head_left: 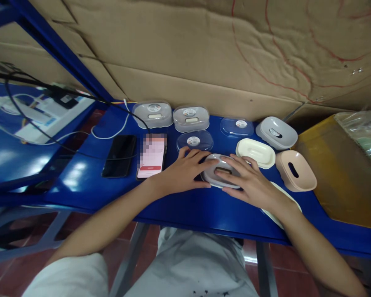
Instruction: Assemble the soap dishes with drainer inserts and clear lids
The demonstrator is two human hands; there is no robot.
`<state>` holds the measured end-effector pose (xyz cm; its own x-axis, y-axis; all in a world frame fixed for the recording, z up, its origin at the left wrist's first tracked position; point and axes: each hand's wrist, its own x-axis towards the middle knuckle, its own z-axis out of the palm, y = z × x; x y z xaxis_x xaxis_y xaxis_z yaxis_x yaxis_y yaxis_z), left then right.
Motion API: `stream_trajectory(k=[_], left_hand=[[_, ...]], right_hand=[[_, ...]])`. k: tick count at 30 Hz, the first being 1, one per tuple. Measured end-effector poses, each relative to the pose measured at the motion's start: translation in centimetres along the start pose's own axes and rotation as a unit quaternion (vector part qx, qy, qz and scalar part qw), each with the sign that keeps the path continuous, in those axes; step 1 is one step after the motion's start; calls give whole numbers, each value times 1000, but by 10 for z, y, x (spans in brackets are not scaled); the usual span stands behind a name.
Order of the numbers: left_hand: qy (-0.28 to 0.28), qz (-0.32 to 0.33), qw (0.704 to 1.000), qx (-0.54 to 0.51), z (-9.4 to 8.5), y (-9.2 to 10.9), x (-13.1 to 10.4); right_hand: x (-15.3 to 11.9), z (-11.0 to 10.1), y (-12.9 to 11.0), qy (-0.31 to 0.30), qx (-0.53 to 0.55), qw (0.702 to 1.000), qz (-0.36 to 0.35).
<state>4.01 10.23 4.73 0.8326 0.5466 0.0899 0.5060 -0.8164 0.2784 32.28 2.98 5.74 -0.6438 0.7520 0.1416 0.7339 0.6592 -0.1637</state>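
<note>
In the head view, a grey oval soap dish (pixel 215 168) with a slot in its middle lies on the blue table before me. My left hand (pixel 191 168) grips its left end, thumb and fingers along the rim. My right hand (pixel 247 177) holds the right end, with fingers reaching over the top. Just behind it lies a clear lid (pixel 195 141) with a round sticker. A cream tray (pixel 255 153) sits behind my right hand, and another cream piece (pixel 286 200) is partly hidden under my right forearm.
Two lidded soap boxes (pixel 153 115) stand at the back, near a second clear lid (pixel 230 127). A grey dish (pixel 276 133) and a peach dish (pixel 299 171) sit right, beside a carton (pixel 343 173). Left are two phones (pixel 119 156), cables and a power strip (pixel 55 119).
</note>
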Motion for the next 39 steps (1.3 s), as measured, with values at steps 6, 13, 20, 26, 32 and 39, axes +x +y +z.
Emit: stream_trajectory(k=[6,13,20,26,32,39], left_hand=[[4,22,999,46,-3,0,0],[-5,31,996,79,-6,-1,1],[-13,41,998,47,-10,-4,-1],[59,-27,997,35,-21,-12,1],[50,-123,985,109,-19,-29,-2],[40,-163,982,82,-11,-35,1]], right_hand=[[-1,3,-5,-14,-25,1000,2],[3,8,-13,-19,-52,998,13],[2,14,-14,-17,-13,1000,-1],[-1,-3,0,2,8,999,31],[-2,1,20,39,3,997,70],[-1,4,18,36,7,996,75]])
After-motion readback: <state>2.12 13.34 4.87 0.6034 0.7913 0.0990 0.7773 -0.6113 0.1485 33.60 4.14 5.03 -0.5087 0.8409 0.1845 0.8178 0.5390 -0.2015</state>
